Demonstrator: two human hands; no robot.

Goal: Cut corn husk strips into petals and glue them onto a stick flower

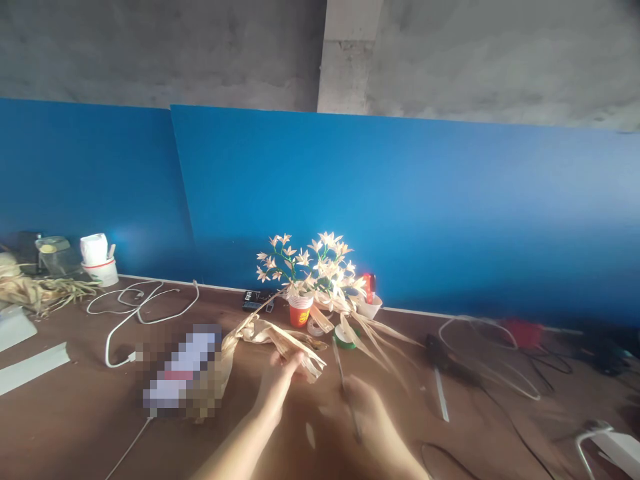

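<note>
Behind everything we see one grey concrete wall point(160, 53) with one paler pillar point(349, 73), and before it two blue panels point(350, 200) that overlap. Below them spreads our one brown table point(280, 440), its surface dull and scattered with bits. Near its back edge stands one arrangement of pale flowers point(327, 267) on green stems, in two clusters; the blooms crowd too closely for us to count. Just in front of it lies one dry husk point(273, 332), whose near end our left hand point(283, 373) pinches. Our right hand point(367, 407) is curled around one thin tool point(340, 367), too blurred for us to name; the two hands are apart. On the left we find one white tub point(100, 272). One red cup point(300, 315) sits under the flowers, with two tape rolls point(345, 339) just beside it, one green-edged, one white. Smallest is one pale scrap point(311, 435) between our forearms.
</note>
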